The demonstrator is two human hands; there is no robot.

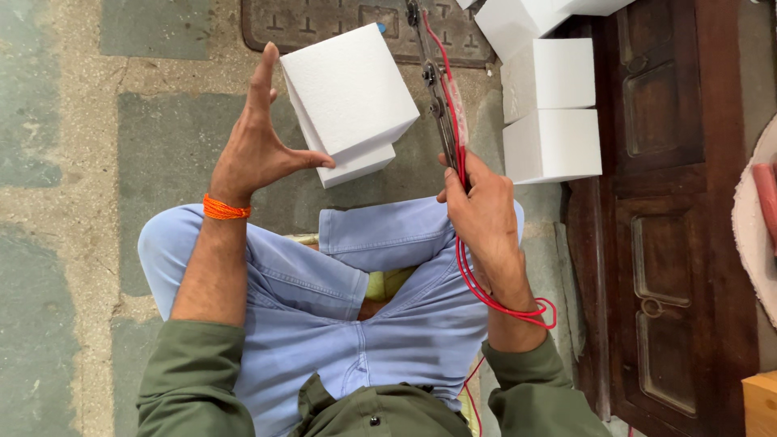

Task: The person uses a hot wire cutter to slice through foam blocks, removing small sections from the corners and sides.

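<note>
My left hand has its fingers spread, the thumb and fingertips touching the left side of a white foam block that sits tilted on a second foam piece beneath it. My right hand is shut on the handle of a long metal cutting tool that reaches up past the block's right edge. A red cable runs along the tool, through my right hand, and loops around that wrist. An orange thread band circles my left wrist. I sit cross-legged in light blue trousers.
More white foam blocks are stacked at the upper right beside a dark wooden door panel. A metal floor cover lies at the top. A pale round object shows at the right edge. The floor is stone.
</note>
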